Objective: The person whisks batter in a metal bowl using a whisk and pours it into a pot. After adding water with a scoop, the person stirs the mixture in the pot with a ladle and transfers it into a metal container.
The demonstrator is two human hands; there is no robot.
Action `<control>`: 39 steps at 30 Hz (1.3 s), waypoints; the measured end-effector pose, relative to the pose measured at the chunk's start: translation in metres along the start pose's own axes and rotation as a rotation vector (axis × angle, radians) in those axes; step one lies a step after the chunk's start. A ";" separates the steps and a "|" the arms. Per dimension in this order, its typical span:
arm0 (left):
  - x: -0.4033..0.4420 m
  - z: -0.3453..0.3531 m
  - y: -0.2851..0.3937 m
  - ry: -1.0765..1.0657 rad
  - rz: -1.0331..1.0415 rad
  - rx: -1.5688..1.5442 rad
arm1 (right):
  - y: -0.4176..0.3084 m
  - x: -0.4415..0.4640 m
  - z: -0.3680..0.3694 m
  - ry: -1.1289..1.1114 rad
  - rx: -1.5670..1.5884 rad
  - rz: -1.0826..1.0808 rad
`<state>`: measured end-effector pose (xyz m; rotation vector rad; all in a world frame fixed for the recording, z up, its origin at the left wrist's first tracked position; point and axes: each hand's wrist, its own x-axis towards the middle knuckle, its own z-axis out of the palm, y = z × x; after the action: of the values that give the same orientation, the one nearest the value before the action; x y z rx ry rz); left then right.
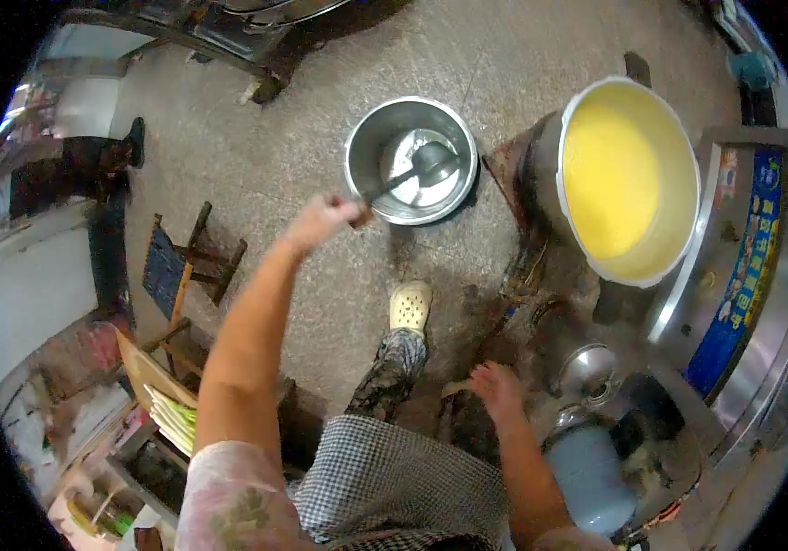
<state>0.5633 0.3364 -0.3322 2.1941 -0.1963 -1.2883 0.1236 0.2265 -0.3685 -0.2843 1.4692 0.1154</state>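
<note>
My left hand (328,222) is closed around the dark handle of a ladle (434,162). The ladle's wide bowl hangs over a round steel pot (357,174) on the floor, whose shiny bottom shows. To the right stands a large, deep pot (683,234) with a pale rim, holding smooth yellow liquid (610,174). My right hand (497,386) hangs low beside my apron (403,468), fingers loosely apart and slightly blurred. It seems to hold nothing and is away from both pots.
A steel counter (688,303) with a blue printed strip runs along the right. Metal lids (589,370) and a grey-blue container (591,477) sit at lower right. On the left are a folding stool (178,275) and green-white stalks (172,418). Another person's dark-clad leg (68,163) shows at upper left.
</note>
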 end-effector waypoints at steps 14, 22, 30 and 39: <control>-0.081 0.065 -0.026 -0.163 -0.248 -1.451 | -0.076 0.069 0.287 -0.192 -0.219 0.012; -0.195 0.020 -0.093 0.018 -0.429 -1.405 | -0.104 -0.108 0.211 -0.397 -0.564 -0.057; -0.268 -0.005 -0.156 0.097 -0.588 -1.219 | -0.169 -0.281 0.110 -0.313 -0.442 -0.300; -0.291 -0.005 -0.108 0.176 -0.544 -0.949 | -0.282 -0.233 0.015 0.533 -2.025 -0.946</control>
<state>0.3982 0.5443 -0.1711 1.5195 0.9484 -1.0895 0.1846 -0.0181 -0.1036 -2.7100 1.0132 0.7695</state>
